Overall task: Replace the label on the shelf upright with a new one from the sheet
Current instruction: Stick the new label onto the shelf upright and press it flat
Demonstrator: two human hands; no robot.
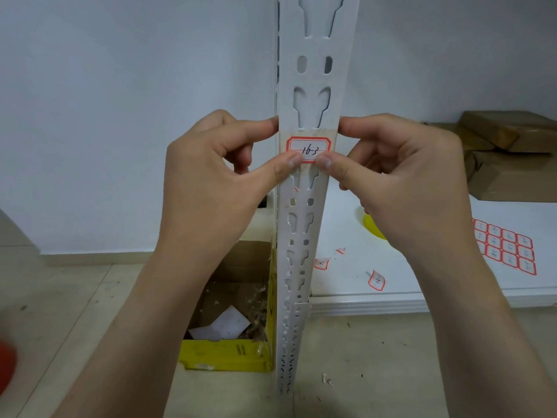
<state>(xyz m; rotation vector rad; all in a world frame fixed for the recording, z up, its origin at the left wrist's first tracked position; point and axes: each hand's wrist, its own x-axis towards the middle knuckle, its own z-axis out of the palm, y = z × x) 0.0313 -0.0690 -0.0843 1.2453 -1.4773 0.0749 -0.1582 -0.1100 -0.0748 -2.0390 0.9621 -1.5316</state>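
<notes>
Pale blue wall (120, 101) fills the background behind a white slotted shelf upright (313, 73) that rises through the middle of our view. On its front face, over a strip of clear tape, sits the red-bordered label (309, 147) with "16-3" written by hand. Our left hand (217, 179) and right hand (404, 179) meet at it: both thumbs press on the label's lower edge, while each forefinger touches the upright's side edge just above, so the fingers of each hand close around the upright at the label. To the right, on the white shelf board (452, 285), lie the sheet of red-bordered labels (509, 248), two loose peeled labels (376, 280) and a yellow object mostly hidden behind our right hand. Brown parcels (512, 158) are stacked further back. Left of the upright, a yellow cardboard box (229, 354) stands open on the floor.
</notes>
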